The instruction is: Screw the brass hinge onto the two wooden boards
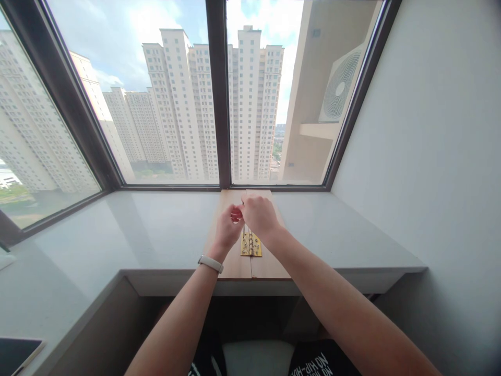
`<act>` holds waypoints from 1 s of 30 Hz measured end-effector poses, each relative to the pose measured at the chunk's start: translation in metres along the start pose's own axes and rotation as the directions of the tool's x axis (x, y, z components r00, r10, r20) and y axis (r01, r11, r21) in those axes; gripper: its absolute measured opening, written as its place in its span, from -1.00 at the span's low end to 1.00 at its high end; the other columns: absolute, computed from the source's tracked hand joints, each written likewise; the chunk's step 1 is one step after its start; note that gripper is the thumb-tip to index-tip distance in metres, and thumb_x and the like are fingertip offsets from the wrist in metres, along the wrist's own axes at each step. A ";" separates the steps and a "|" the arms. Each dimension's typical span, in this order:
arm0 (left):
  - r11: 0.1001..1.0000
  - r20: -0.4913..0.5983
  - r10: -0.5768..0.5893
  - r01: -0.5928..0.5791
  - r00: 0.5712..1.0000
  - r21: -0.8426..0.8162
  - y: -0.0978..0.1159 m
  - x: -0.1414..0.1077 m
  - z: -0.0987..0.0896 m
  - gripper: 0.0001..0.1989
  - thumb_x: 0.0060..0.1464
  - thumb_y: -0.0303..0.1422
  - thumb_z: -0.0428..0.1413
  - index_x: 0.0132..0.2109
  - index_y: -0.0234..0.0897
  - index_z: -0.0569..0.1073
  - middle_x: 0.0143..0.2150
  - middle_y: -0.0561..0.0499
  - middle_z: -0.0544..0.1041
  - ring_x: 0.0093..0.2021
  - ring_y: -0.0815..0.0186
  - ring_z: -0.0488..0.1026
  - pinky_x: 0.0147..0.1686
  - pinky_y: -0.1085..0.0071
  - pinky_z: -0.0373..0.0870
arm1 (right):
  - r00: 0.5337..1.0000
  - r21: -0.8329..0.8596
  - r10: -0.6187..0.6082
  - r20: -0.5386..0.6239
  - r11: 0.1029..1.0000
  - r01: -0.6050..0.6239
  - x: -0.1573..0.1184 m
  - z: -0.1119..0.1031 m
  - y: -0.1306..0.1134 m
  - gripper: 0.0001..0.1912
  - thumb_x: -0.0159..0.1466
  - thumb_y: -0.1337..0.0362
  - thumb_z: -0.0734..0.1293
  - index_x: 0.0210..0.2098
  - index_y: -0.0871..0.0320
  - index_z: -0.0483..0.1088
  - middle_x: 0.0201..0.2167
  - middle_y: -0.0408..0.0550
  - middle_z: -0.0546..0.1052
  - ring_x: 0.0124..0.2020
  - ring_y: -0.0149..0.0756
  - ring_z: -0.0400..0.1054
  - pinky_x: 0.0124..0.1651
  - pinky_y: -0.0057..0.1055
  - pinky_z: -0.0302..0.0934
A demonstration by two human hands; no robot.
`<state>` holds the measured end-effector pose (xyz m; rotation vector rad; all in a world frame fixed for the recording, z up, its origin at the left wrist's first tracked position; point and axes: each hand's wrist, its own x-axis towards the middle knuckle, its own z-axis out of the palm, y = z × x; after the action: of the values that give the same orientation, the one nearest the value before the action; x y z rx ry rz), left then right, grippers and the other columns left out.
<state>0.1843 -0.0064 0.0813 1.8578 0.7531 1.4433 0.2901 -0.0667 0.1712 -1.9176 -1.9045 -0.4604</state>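
Two light wooden boards lie side by side on the white ledge, the left board (233, 263) and the right board (270, 266) meeting along a narrow seam. A yellow brass hinge (251, 244) lies open across that seam, with several small screws on its leaves. Just beyond the hinge, my left hand (230, 222) is closed, fingers curled, above the left board. Touching it at the fingertips is my right hand (260, 215), also closed, its back towards me. Whatever the fingers hold is hidden; a thin dark line shows below them, and I cannot tell whether it belongs to a tool.
The white ledge (168, 230) runs below a dark-framed window (223, 104), with a white wall (426, 136) at the right. A dark-screened device (19, 352) lies at the lower left. My knees and a pale seat (258, 357) are below the ledge's front edge.
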 end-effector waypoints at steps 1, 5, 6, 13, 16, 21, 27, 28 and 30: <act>1.000 -0.009 -0.003 0.003 1.000 0.014 0.000 0.000 0.000 -0.90 0.05 -0.44 0.24 -0.27 -0.25 0.45 -0.34 0.01 0.56 -0.35 0.33 0.50 -0.30 0.41 0.45 | 1.000 0.007 -0.008 0.005 1.000 0.008 0.000 0.001 0.000 -0.78 0.41 0.24 0.24 -0.28 0.16 0.49 -0.34 0.05 0.58 -0.31 -0.18 0.47 -0.30 -0.35 0.10; 0.999 0.037 -0.037 0.038 0.999 -0.039 -0.002 0.002 -0.003 -0.82 0.06 -0.39 0.27 -0.16 -0.25 0.49 -0.25 -0.02 0.59 -0.28 0.30 0.53 -0.24 0.37 0.47 | 0.999 0.078 -0.042 0.031 0.996 0.040 0.003 0.002 0.007 -0.82 0.40 0.29 0.24 -0.27 0.14 0.48 -0.33 0.01 0.58 -0.30 -0.23 0.44 -0.29 -0.38 0.08; 0.995 0.069 -0.049 0.054 0.996 -0.082 -0.003 0.002 -0.003 -0.77 0.08 -0.37 0.27 -0.09 -0.25 0.49 -0.18 -0.05 0.59 -0.23 0.27 0.55 -0.20 0.35 0.48 | 0.997 0.103 -0.064 0.034 0.993 0.060 0.004 0.002 0.009 -0.82 0.40 0.30 0.24 -0.27 0.14 0.47 -0.33 0.00 0.58 -0.30 -0.24 0.44 -0.28 -0.39 0.07; 0.900 0.288 -0.024 0.146 0.957 -0.410 -0.008 0.006 -0.003 -0.58 0.19 -0.28 0.25 0.14 -0.28 0.42 -0.03 -0.15 0.61 -0.02 0.17 0.56 -0.02 0.27 0.46 | 0.970 0.271 -0.240 0.027 0.936 0.224 0.003 -0.001 0.022 -0.88 0.32 0.44 0.27 -0.31 0.13 0.40 -0.36 -0.07 0.56 -0.35 -0.32 0.36 -0.30 -0.45 0.04; 0.873 0.350 -0.001 0.171 0.937 -0.457 -0.009 0.007 -0.004 -0.55 0.20 -0.28 0.24 0.18 -0.29 0.40 -0.02 -0.15 0.61 -0.03 0.17 0.56 -0.05 0.29 0.45 | 0.956 0.359 -0.292 0.038 0.896 0.259 0.001 -0.002 0.025 -0.86 0.29 0.48 0.26 -0.32 0.13 0.38 -0.38 -0.09 0.54 -0.39 -0.36 0.34 -0.33 -0.47 0.04; 0.869 0.368 -0.014 0.193 0.930 -0.455 -0.014 0.008 -0.008 -0.53 0.18 -0.29 0.26 0.18 -0.32 0.41 0.01 -0.19 0.61 0.01 0.13 0.56 0.03 0.21 0.44 | 0.952 0.443 -0.301 0.060 0.862 0.245 0.001 0.000 0.031 -0.81 0.27 0.51 0.26 -0.23 0.12 0.40 -0.39 -0.12 0.53 -0.40 -0.37 0.34 -0.35 -0.50 0.07; 0.911 0.250 -0.053 0.149 0.967 -0.384 -0.015 0.006 -0.005 -0.64 0.09 -0.34 0.30 0.03 -0.34 0.52 -0.07 -0.18 0.65 -0.03 0.11 0.58 0.02 0.17 0.49 | 0.979 0.445 -0.200 0.026 0.879 0.168 0.000 -0.002 0.025 -0.69 0.30 0.42 0.31 0.03 0.10 0.39 -0.18 -0.04 0.58 -0.22 -0.30 0.44 -0.20 -0.45 0.20; 0.928 0.230 -0.044 0.125 0.972 -0.352 -0.014 0.004 -0.004 -0.70 0.08 -0.36 0.28 -0.03 -0.35 0.54 -0.10 -0.16 0.65 -0.05 0.11 0.59 -0.01 0.20 0.50 | 0.984 0.414 -0.176 0.005 0.896 0.158 -0.001 -0.003 0.021 -0.72 0.31 0.37 0.33 0.03 0.11 0.40 -0.14 -0.02 0.58 -0.19 -0.27 0.44 -0.16 -0.42 0.21; 0.964 0.195 -0.031 0.081 0.980 -0.253 -0.011 0.001 0.000 -0.84 0.05 -0.42 0.26 -0.18 -0.35 0.55 -0.20 -0.13 0.65 -0.13 0.15 0.60 -0.09 0.26 0.52 | 0.993 0.310 -0.113 -0.032 0.944 0.117 -0.004 -0.006 0.012 -0.77 0.34 0.25 0.35 -0.03 0.13 0.43 -0.09 0.02 0.56 -0.16 -0.23 0.44 -0.12 -0.37 0.23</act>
<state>0.1840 0.0008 0.0736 1.7265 0.4931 1.2425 0.3022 -0.0732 0.1742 -1.6030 -1.9544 -0.1893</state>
